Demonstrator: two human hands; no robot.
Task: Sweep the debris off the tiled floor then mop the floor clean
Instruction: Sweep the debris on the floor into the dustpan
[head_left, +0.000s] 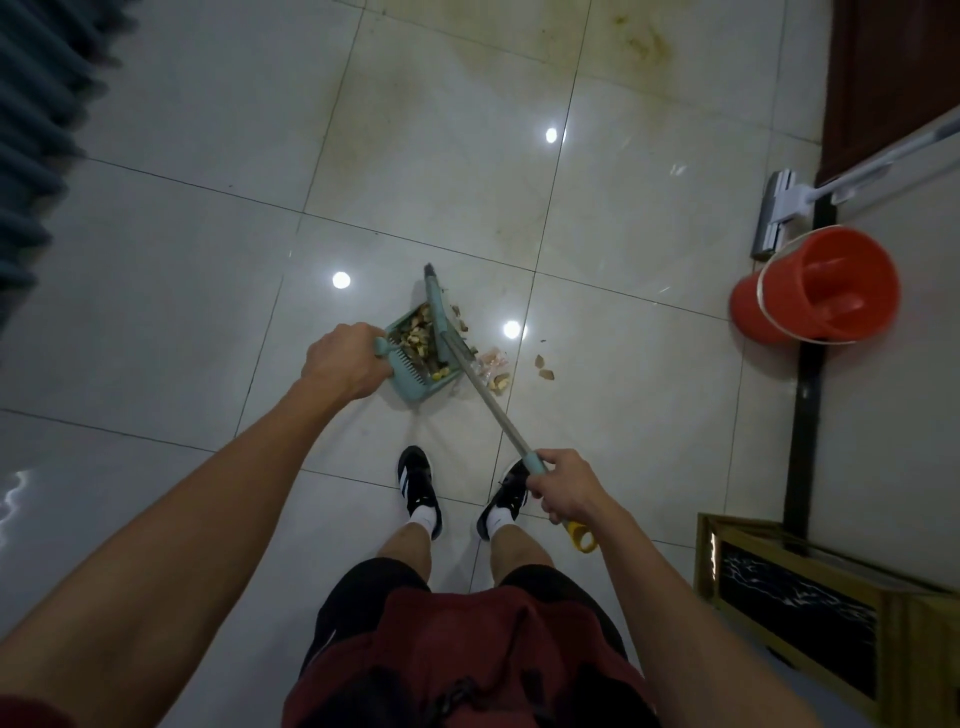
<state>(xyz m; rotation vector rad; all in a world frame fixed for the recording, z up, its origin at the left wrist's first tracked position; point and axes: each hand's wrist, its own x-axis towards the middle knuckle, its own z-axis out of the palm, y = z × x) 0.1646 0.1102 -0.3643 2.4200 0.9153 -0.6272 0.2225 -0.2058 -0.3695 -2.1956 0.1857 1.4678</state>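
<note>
- Head view: the left hand (345, 364) was closed in a fist around the short handle of a teal plastic dustpan (423, 356), which sat on the tiled floor (182, 270) ahead of the person's feet.
- The right hand (563, 486) was wrapped tight around the teal grip of a broom (483, 400), with a yellow hanging loop sticking out below the hand and a thin grey metal shaft running up and left to the broom head.
- The broom head (435, 312) lay over the right side of the dustpan, its teal bar slanted and dark bristles showing at the far end.
- The dustpan was a shallow, roughly square tray with a comb of teeth along its near wall; it held a heap of brown and yellowish debris (418, 338), like dry scraps or shells.
- More loose scraps (496, 366) lay on the floor just right of the pan, with a few brown bits (544, 366) a little further right.
- The floor was glossy pale tile with dark grout lines and bright light reflections; a yellow-brown stain (639, 47) spread across the far tiles.
- An orange plastic bucket (815, 286) stood at the right, its contents hard to tell.
- A flat mop (779, 213), white and grey, stood just behind the bucket with its handle leaning right.
- The person's black shoes (421, 486) with white socks stood on the tile.
</note>
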